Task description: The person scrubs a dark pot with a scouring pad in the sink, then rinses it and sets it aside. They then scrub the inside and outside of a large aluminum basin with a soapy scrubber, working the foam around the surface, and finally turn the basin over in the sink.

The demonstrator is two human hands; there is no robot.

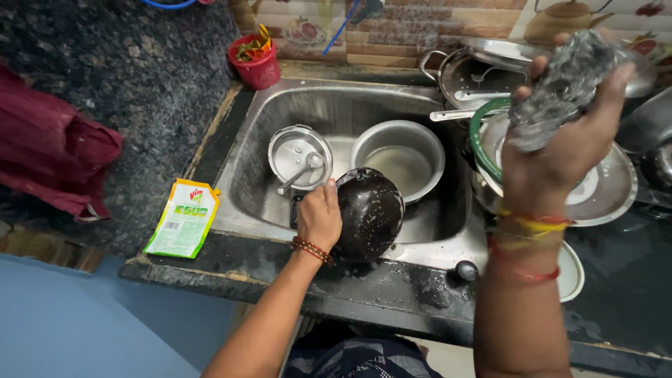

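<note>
head view, left hand (319, 215) fingers hidden (behind black pan (371, 210))

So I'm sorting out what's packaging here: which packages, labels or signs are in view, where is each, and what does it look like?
Pouch: flat on the dark counter left of the sink, near the front edge; a spouted refill bag, yellow at the top, green and white below, with a small printed label panel at its lower end.
No signs or screens show.
</note>
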